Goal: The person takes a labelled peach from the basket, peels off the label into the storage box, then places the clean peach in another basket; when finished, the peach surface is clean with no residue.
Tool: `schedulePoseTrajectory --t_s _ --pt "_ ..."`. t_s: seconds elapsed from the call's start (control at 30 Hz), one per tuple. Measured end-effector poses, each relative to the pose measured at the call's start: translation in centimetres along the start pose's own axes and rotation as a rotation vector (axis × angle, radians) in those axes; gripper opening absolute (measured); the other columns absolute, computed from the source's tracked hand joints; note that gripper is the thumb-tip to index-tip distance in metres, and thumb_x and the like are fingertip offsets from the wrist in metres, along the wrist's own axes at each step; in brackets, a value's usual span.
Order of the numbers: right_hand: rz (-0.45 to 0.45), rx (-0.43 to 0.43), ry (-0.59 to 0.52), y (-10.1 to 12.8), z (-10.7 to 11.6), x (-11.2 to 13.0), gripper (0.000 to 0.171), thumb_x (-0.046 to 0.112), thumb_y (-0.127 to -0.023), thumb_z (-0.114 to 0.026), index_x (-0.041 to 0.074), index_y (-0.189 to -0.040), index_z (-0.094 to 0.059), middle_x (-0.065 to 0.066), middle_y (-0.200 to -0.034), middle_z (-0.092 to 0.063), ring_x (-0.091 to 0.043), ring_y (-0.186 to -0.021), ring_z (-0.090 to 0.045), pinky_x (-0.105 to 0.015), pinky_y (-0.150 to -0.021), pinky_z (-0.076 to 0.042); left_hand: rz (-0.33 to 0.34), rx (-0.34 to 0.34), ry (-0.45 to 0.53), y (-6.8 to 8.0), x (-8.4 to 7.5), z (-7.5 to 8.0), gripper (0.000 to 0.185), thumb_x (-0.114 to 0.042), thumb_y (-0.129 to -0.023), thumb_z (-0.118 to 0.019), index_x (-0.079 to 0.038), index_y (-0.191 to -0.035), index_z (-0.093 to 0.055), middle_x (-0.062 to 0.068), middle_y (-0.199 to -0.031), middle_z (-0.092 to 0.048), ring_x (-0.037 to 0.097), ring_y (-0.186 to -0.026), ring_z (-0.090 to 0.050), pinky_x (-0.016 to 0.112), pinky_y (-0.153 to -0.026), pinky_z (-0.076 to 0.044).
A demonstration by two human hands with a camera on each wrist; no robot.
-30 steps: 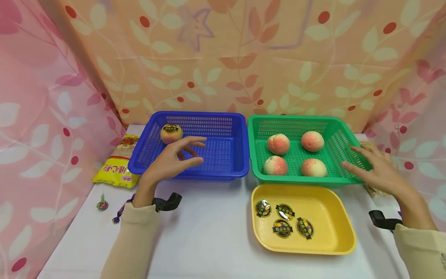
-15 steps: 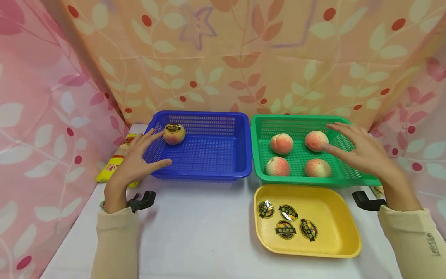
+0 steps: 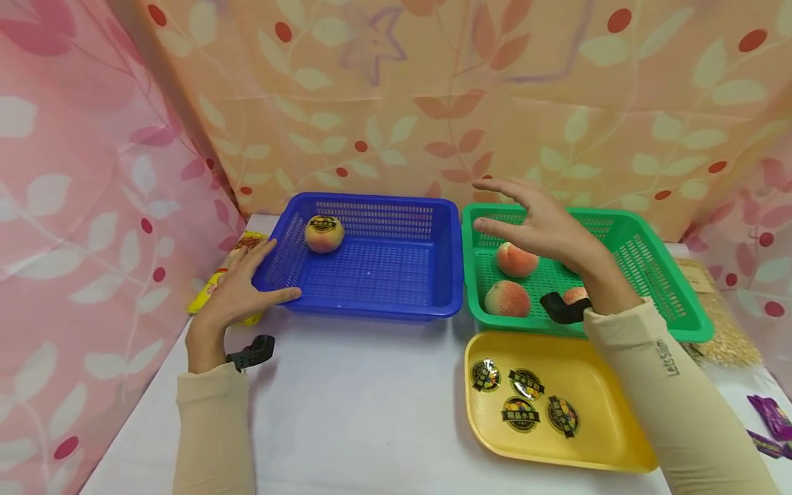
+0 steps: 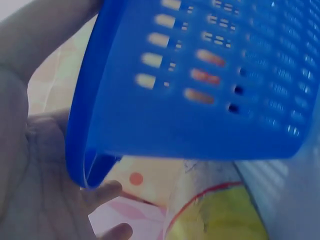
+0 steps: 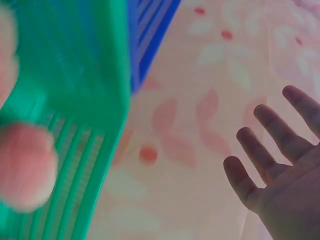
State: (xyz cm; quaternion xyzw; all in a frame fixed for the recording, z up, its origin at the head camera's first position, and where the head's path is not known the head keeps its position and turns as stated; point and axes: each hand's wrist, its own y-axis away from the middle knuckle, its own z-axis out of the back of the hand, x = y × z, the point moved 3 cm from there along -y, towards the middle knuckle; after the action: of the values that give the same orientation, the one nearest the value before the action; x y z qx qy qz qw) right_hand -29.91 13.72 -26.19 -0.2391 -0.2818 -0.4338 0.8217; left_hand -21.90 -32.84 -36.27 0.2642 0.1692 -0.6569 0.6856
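My left hand (image 3: 238, 292) is at the front left corner of a blue plastic basket (image 3: 383, 275), thumb over the front rim and fingers spread along the outer left side. In the left wrist view the basket's rim (image 4: 82, 125) runs between thumb and fingers, which are not curled round it. One peach (image 3: 324, 235) with a black label sits in that basket's back left. My right hand (image 3: 544, 230) hovers with spread fingers over a green basket (image 3: 693, 326), holding nothing. Below it lie peaches (image 3: 507, 300), some hidden by the hand and arm.
In front of the green basket stands a yellow tray (image 3: 597, 385) holding several round fruit stickers (image 3: 520, 414). A yellow food packet (image 3: 207, 295) lies left of the blue basket. On the right are a bag of grain (image 3: 724, 337) and purple-wrapped sweets (image 3: 770, 416). Patterned curtains surround the table.
My right hand has moved left from the green basket's right end towards the blue basket. The left hand has drawn back from over the blue basket to its front left corner.
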Motion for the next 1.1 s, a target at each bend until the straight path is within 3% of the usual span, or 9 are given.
schedulePoseTrajectory --t_s 0.2,0.6,0.87,1.1 --pt "0.102 0.065 -0.027 -5.1 -3.4 1.7 0.063 0.039 -0.095 -0.072 0.024 -0.152 -0.049 0.001 -0.156 -0.048 -0.026 -0.143 -0.042 -0.051 -0.118 -0.033 0.008 0.015 -0.021 0.2 0.8 0.1 0.115 -0.069 -0.079 -0.073 -0.030 -0.165 -0.007 0.004 -0.174 -0.002 0.041 -0.158 0.013 0.082 -0.113 -0.012" --pt "0.137 0.178 -0.118 -12.8 -9.5 3.3 0.063 0.043 -0.094 -0.071 0.024 -0.150 -0.051 -0.001 -0.151 -0.055 -0.028 -0.139 -0.050 -0.046 -0.117 -0.040 0.010 0.010 -0.005 0.1 1.2 0.0 0.115 -0.068 -0.078 -0.075 -0.032 -0.165 -0.009 -0.001 -0.174 -0.002 0.038 -0.158 0.015 0.080 -0.115 -0.009" --pt "0.166 0.235 -0.189 -16.5 -14.8 3.5 0.060 0.029 -0.094 -0.075 0.015 -0.148 -0.054 -0.013 -0.150 -0.055 -0.036 -0.138 -0.052 -0.053 -0.116 -0.041 0.026 0.005 -0.004 0.5 1.8 0.3 0.115 -0.069 -0.077 -0.074 -0.033 -0.164 -0.008 0.000 -0.174 -0.001 0.039 -0.158 0.014 0.081 -0.114 -0.012" --pt "0.139 0.296 -0.184 -18.5 -19.5 3.8 0.064 0.025 -0.093 -0.076 0.010 -0.149 -0.051 -0.019 -0.149 -0.055 -0.038 -0.137 -0.052 -0.048 -0.115 -0.043 0.052 -0.006 0.001 1.4 2.2 0.5 0.115 -0.068 -0.078 -0.075 -0.035 -0.164 -0.006 0.003 -0.174 -0.002 0.039 -0.158 0.014 0.081 -0.114 -0.012"
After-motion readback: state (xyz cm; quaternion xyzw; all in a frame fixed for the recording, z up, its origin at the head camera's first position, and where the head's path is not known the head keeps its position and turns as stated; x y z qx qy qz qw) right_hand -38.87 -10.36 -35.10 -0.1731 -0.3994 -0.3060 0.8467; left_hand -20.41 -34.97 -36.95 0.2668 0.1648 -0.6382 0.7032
